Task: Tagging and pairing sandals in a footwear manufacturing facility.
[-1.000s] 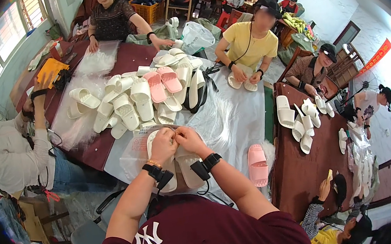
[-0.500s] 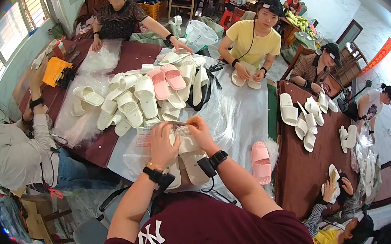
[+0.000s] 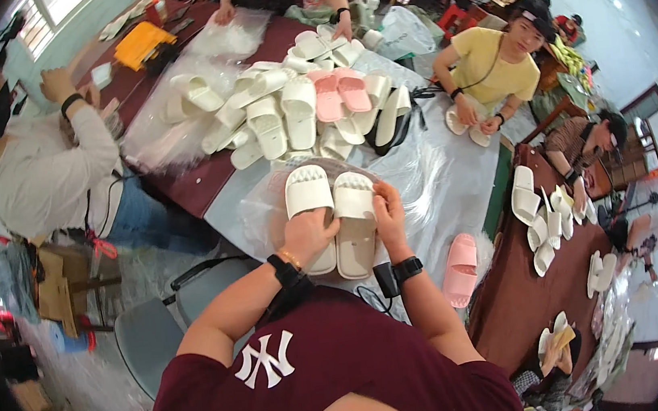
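Observation:
A pair of cream slippers lies before me, toes pointing away. My left hand [image 3: 309, 234] grips the left slipper [image 3: 308, 190], its fingers partly hidden at the strap opening and its thumb reaching toward the other slipper. Along the outer edge of the right slipper [image 3: 352, 196], my right hand [image 3: 389, 208] is closed, thumb near the strap. A clear plastic bag [image 3: 264, 205] with red print spreads beneath and behind the pair. Just beyond is a heap of cream slippers [image 3: 266, 127], with a pink pair [image 3: 341, 94] on top.
A single pink slipper [image 3: 460, 272] lies at the table's right edge. Clear plastic sheets [image 3: 160, 115] cover the far left. Co-workers sit or stand around; one in yellow [image 3: 504, 64] handles slippers at the far right. More slippers [image 3: 539, 232] lie on the brown table [image 3: 509, 290]. A grey chair [image 3: 146, 344] stands at left.
My view has shifted. My left hand has moved from the toe end back to the strap opening, uncovering the left slipper's strap. My right hand has slid down the right slipper's outer side.

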